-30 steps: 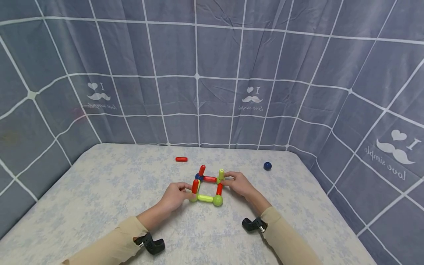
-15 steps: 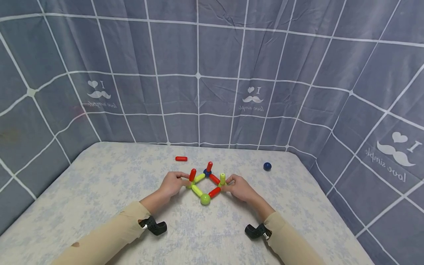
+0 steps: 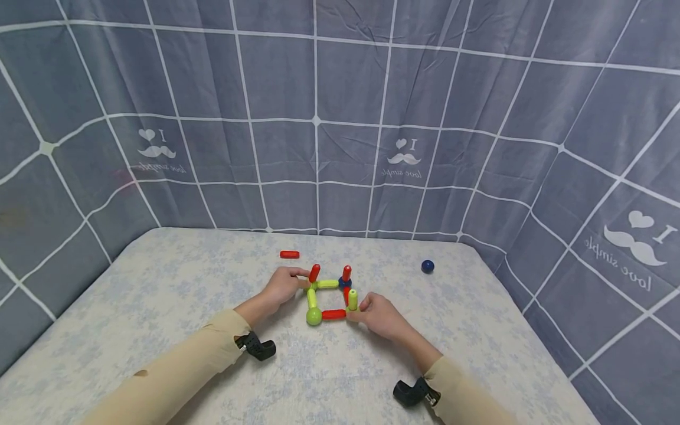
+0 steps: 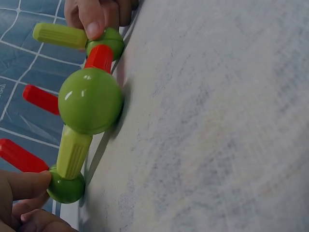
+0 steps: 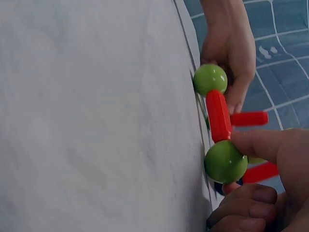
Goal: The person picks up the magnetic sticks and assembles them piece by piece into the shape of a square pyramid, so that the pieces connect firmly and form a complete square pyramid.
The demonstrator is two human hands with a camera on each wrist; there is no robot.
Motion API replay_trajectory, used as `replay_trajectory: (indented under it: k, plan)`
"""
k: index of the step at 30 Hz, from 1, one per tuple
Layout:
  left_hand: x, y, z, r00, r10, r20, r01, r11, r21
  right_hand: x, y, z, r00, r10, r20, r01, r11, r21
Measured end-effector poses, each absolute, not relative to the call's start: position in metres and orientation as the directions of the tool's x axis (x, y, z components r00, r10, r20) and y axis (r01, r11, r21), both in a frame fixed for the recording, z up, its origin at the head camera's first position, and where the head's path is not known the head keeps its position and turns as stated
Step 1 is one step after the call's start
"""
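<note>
A square frame of magnetic rods and balls (image 3: 329, 298) is seen near the middle of the table (image 3: 159, 307), which is covered by a pale floral cloth. The frame is held at two corners by both hands.

Left hand (image 3: 281, 284): placed at the far-left corner of the frame. Its fingers (image 4: 19, 186) are curled and pinched against the green ball (image 4: 65, 188) at that corner, from which a red rod (image 3: 314, 273) stands upright.

Right hand (image 3: 374, 314): placed at the near-right corner. Its fingers (image 5: 263, 142) are curled round the green ball (image 5: 225, 162) there, from which a yellow-green rod (image 3: 353, 300) stands upright.

Frame details: a larger green ball (image 3: 314, 316) is seen at the near-left corner, resting on the table. It is joined to the right-hand corner by a red rod (image 3: 333, 314) lying flat, and to the left-hand corner by a yellow-green rod (image 3: 311, 298). At the far-right corner a dark blue ball (image 3: 345, 283) is partly seen, with another red rod (image 3: 347, 273) upright on it.

Apart from the frame: a loose red rod (image 3: 289, 254) lies flat toward the far edge of the table, and a loose dark blue ball (image 3: 427, 266) lies well to the right. A grey checked cloth backdrop (image 3: 340, 118) is hung round the table.
</note>
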State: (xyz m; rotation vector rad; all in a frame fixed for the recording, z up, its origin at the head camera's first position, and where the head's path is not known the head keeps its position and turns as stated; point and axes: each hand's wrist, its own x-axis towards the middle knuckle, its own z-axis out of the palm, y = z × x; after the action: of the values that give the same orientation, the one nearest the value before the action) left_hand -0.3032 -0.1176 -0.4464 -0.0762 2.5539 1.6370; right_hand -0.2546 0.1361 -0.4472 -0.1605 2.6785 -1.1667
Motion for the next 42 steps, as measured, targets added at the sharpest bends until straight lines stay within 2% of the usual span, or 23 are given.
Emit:
replay_trajectory:
  k: [6, 10, 21, 27, 34, 42]
  plan:
    - [-0.305, -0.116, -0.45, -0.996, 0.029, -0.081, -0.063, 0.395, 0.917, -0.248, 0.135, -0.446, -0.97, -0.18, -0.162, -0.002, 0.676, -0.737]
    - [-0.305, -0.118, -0.456, -0.998, 0.028, -0.061, -0.046, 0.372, 0.927, -0.25, 0.144, -0.445, -0.956, -0.209, -0.207, 0.034, 0.622, -0.782]
    - [-0.305, -0.117, -0.458, -0.999, -0.004, -0.041, -0.04, 0.352, 0.935, -0.289, 0.145, -0.44, -0.967, -0.207, -0.148, 0.016, 0.531, -0.847]
    - [-0.303, -0.115, -0.461, -0.999, 0.007, -0.041, -0.036, 0.353, 0.935, -0.31, 0.139, -0.447, -0.958, -0.244, -0.147, 0.033, 0.416, -0.909]
    - [-0.299, -0.114, -0.465, -0.998, 0.016, -0.06, -0.051, 0.355, 0.933, -0.319, 0.141, -0.457, -0.926, -0.318, -0.203, 0.112, 0.282, -0.953]
    - [-0.301, -0.117, -0.459, -0.999, 0.012, -0.039, -0.032, 0.349, 0.937, -0.323, 0.136, -0.458, -0.937, -0.317, -0.148, 0.028, 0.354, -0.935]
